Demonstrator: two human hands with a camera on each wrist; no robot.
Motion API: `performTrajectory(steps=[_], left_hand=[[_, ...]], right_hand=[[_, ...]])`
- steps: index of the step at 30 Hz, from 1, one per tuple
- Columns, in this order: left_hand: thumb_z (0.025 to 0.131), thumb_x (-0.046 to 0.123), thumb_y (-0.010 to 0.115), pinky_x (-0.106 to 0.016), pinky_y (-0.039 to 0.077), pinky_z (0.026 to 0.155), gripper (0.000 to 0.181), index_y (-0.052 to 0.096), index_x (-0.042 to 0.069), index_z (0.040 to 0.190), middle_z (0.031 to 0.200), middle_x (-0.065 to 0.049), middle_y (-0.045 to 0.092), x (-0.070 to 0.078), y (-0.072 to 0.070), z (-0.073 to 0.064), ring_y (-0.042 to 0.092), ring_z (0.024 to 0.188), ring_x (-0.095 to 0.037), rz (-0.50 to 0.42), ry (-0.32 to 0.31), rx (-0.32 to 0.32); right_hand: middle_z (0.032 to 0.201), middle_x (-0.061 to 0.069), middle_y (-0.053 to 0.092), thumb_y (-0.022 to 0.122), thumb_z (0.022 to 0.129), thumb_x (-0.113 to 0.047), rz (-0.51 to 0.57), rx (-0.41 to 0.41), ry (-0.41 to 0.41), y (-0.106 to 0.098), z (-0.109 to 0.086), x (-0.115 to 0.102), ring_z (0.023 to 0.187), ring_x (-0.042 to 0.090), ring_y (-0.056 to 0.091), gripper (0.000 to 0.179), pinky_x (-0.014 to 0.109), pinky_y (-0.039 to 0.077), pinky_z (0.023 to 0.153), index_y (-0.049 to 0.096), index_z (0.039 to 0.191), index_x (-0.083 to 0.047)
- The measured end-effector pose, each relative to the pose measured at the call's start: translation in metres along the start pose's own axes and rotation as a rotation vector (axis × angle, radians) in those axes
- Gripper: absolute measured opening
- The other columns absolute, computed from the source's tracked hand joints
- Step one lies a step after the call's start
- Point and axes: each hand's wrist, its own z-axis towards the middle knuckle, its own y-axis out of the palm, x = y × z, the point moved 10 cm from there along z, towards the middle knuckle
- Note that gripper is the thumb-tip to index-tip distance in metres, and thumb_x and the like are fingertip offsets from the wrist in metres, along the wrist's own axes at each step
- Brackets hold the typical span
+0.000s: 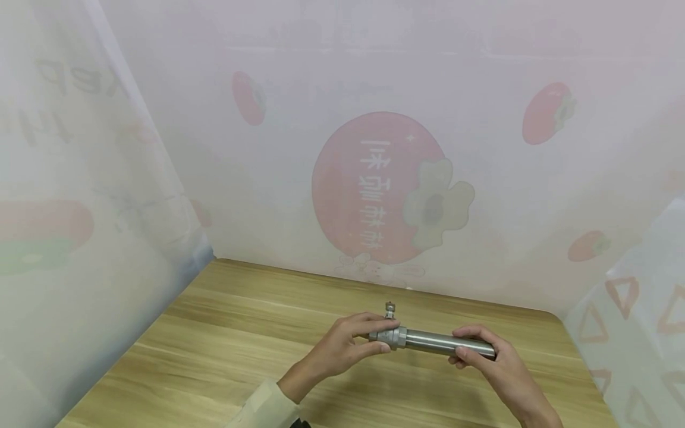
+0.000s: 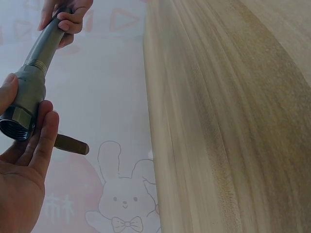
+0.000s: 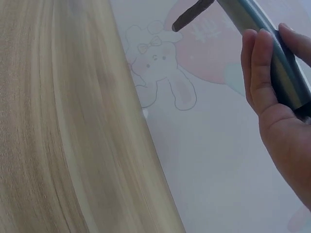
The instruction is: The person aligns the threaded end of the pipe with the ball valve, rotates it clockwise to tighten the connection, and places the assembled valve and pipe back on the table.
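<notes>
My left hand (image 1: 342,345) grips a metal ball valve (image 1: 395,337) between thumb and fingers. From the valve's right side runs a straight steel pipe (image 1: 430,341), whose far end my right hand (image 1: 489,356) holds with thumb and fingers around it. Some thread (image 2: 36,65) shows where pipe and valve meet in the left wrist view. The valve's other end, a hex collar (image 2: 20,116) with an inside thread, faces that camera and has nothing in it. A short handle (image 2: 72,144) sticks out from the valve, pointing away from me in the head view. Valve and pipe are held level above the table.
The wood-grain table (image 1: 230,333) lies beneath both hands. Pale printed curtains hang around it: a back curtain (image 1: 289,226) beyond the far edge, a left curtain (image 1: 134,238) and a right curtain (image 1: 637,333) along the sides.
</notes>
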Motion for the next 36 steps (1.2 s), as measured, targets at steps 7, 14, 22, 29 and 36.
performTrajectory(steps=[7, 14, 22, 29, 36], left_hand=[[0.103, 0.024, 0.077, -0.030, 0.062, 0.101, 0.045, 0.070, 0.017, 0.147, 0.146, -0.012, 0.070, 0.0014, -0.0014, 0.0012, 0.070, 0.127, -0.021, -0.006, 0.019, 0.003], [0.103, 0.024, 0.077, -0.028, 0.062, 0.101, 0.045, 0.070, 0.017, 0.147, 0.146, -0.012, 0.069, 0.0016, -0.0020, 0.0020, 0.070, 0.126, -0.020, -0.005, 0.025, 0.003], [0.103, 0.026, 0.078, -0.028, 0.061, 0.100, 0.046, 0.070, 0.016, 0.147, 0.146, -0.009, 0.070, 0.0011, -0.0016, 0.0021, 0.070, 0.125, -0.018, -0.012, -0.005, 0.002], [0.102, 0.025, 0.078, -0.029, 0.062, 0.098, 0.047, 0.069, 0.012, 0.147, 0.145, -0.009, 0.071, 0.0016, -0.0013, 0.0014, 0.070, 0.123, -0.016, -0.016, 0.011, 0.009], [0.103, 0.025, 0.077, -0.029, 0.062, 0.097, 0.046, 0.070, 0.013, 0.147, 0.144, -0.009, 0.071, 0.0015, -0.0015, 0.0013, 0.070, 0.122, -0.016, -0.016, 0.017, 0.013]], right_hand=[[0.128, 0.001, 0.070, 0.069, 0.103, 0.004, 0.020, -0.063, -0.053, 0.0037, -0.0012, -0.0026, 0.105, 0.019, 0.078, 0.039, 0.032, 0.065, 0.093, 0.056, 0.139, 0.005], [0.127, 0.001, 0.072, 0.069, 0.104, 0.001, 0.011, -0.046, -0.042, 0.0012, -0.0003, -0.0016, 0.107, 0.021, 0.079, 0.036, 0.033, 0.065, 0.096, 0.057, 0.138, 0.005], [0.126, 0.002, 0.074, 0.071, 0.104, -0.001, -0.008, -0.006, -0.025, -0.0013, -0.0015, -0.0032, 0.107, 0.024, 0.080, 0.039, 0.032, 0.065, 0.095, 0.060, 0.140, 0.004], [0.126, 0.003, 0.075, 0.071, 0.104, -0.001, -0.001, -0.006, -0.027, -0.0017, -0.0023, -0.0036, 0.107, 0.025, 0.080, 0.039, 0.032, 0.065, 0.096, 0.060, 0.141, 0.004], [0.120, 0.001, 0.078, 0.069, 0.104, 0.002, 0.025, -0.018, -0.052, -0.0012, -0.0016, -0.0052, 0.103, 0.022, 0.081, 0.038, 0.035, 0.066, 0.095, 0.058, 0.140, 0.010]])
